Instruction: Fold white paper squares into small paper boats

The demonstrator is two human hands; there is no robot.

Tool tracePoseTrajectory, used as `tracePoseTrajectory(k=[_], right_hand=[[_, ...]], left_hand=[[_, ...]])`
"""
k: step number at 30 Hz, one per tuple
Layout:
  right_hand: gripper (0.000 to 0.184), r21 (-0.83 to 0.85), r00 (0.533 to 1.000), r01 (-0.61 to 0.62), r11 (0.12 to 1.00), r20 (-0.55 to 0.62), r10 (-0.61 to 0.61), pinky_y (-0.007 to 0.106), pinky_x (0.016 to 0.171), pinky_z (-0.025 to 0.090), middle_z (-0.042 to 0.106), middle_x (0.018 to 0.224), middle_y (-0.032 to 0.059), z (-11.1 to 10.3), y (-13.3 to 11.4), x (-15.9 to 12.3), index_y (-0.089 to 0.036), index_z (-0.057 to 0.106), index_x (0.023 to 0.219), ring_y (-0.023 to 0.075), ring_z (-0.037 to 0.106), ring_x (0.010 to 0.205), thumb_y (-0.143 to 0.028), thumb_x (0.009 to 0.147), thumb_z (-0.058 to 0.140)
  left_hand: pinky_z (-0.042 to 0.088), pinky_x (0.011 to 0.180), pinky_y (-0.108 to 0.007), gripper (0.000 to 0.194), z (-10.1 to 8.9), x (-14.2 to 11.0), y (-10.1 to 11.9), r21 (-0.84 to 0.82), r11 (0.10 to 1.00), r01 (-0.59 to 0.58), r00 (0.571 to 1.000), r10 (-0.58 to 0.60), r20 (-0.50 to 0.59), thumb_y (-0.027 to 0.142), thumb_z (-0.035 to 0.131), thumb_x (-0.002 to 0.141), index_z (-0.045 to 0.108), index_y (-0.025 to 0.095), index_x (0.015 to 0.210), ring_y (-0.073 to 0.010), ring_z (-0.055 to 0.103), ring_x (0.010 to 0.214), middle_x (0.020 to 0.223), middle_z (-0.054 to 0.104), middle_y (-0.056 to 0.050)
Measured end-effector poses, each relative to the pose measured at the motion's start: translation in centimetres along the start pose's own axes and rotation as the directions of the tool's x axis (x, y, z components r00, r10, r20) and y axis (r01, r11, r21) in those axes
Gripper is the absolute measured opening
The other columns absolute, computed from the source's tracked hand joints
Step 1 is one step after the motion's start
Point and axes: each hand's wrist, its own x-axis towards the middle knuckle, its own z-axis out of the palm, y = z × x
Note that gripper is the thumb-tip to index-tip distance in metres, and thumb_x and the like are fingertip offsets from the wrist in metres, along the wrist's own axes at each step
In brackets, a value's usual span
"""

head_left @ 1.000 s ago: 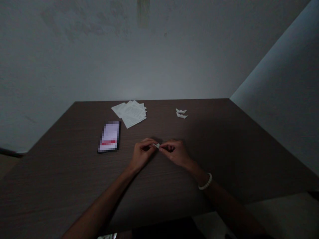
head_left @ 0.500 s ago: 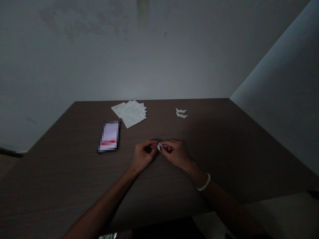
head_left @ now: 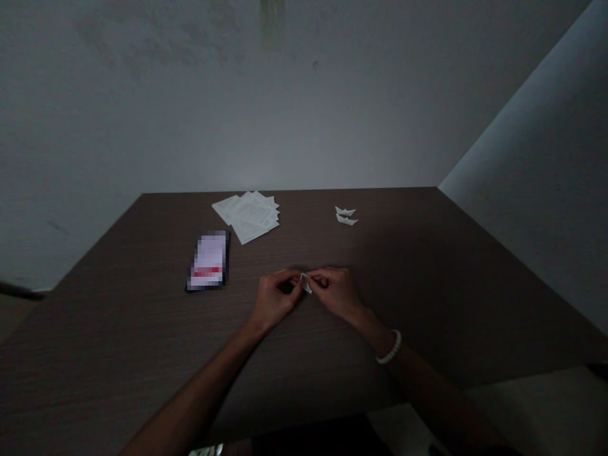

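The left hand (head_left: pixel 276 299) and right hand (head_left: pixel 335 294) are bare, and a white beaded bracelet (head_left: pixel 389 348) circles the right wrist (head_left: pixel 373 330).

Papers (head_left: pixel 247 216) lie left of two paper boats (head_left: pixel 346 215) on the desk (head_left: pixel 427 285).

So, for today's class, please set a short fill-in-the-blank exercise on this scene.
The left hand and right hand pinch a small folded piece made of ____.
A white beaded bracelet circles the ____ wrist.
____ small folded boats lie to the right of the stack of printed sheets.

Missing words: paper; right; two.
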Motion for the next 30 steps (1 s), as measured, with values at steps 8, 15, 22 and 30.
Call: tracePoseTrajectory(k=[8, 15, 22, 30], right_hand=[[0.013, 0.086, 0.998, -0.008, 0.996, 0.063, 0.003, 0.024, 0.06, 0.045, 0.074, 0.077, 0.0003, -0.2, 0.0, 0.0, -0.022, 0.074, 0.091, 0.0119, 0.062, 0.062, -0.024, 0.085, 0.063], [0.016, 0.111, 0.992, -0.027, 0.993, 0.126, 0.013, 0.025, 0.062, 0.046, 0.074, 0.083, 0.0013, -0.4, 0.2, 0.1, -0.023, 0.073, 0.096, 0.0133, 0.064, 0.067, -0.027, 0.087, 0.061], [0.013, -0.011, 0.991, 0.04, 0.999, 0.126, -0.038, 0.026, 0.063, 0.043, 0.071, 0.076, 0.0007, -0.8, 0.4, 0.2, -0.022, 0.074, 0.093, 0.013, 0.058, 0.064, -0.024, 0.085, 0.065], [0.015, 0.012, 0.976, 0.164, 0.986, 0.145, -0.164, 0.029, 0.082, 0.047, 0.074, 0.097, 0.0015, -0.8, 1.2, 0.1, -0.024, 0.073, 0.096, 0.0148, 0.066, 0.088, -0.018, 0.087, 0.062]], left_hand=[[0.051, 0.071, -0.028, 0.018, -0.2, -0.1, 0.2, 0.148, 0.989, -0.016, 0.999, 0.011, 0.034, 0.025, 0.059, 0.084, 0.072, 0.016, 0.093, -0.0174, 0.068, 0.075, 0.087, 0.074, -0.006], [0.049, 0.07, -0.027, 0.021, -0.4, 0.0, -0.1, 0.181, 0.983, -0.037, 0.995, 0.02, 0.098, 0.025, 0.054, 0.089, 0.073, 0.019, 0.095, -0.0172, 0.067, 0.076, 0.089, 0.074, -0.005], [0.047, 0.075, -0.029, 0.022, -0.7, 0.2, -0.7, 0.184, 0.979, -0.085, 0.985, 0.054, 0.163, 0.019, 0.051, 0.091, 0.072, 0.019, 0.097, -0.018, 0.064, 0.082, 0.09, 0.072, -0.006], [0.047, 0.078, -0.032, 0.026, -0.7, 0.3, -0.8, 0.18, 0.973, -0.142, 0.972, 0.102, 0.213, 0.016, 0.05, 0.091, 0.071, 0.021, 0.106, -0.019, 0.062, 0.084, 0.093, 0.072, -0.006]])
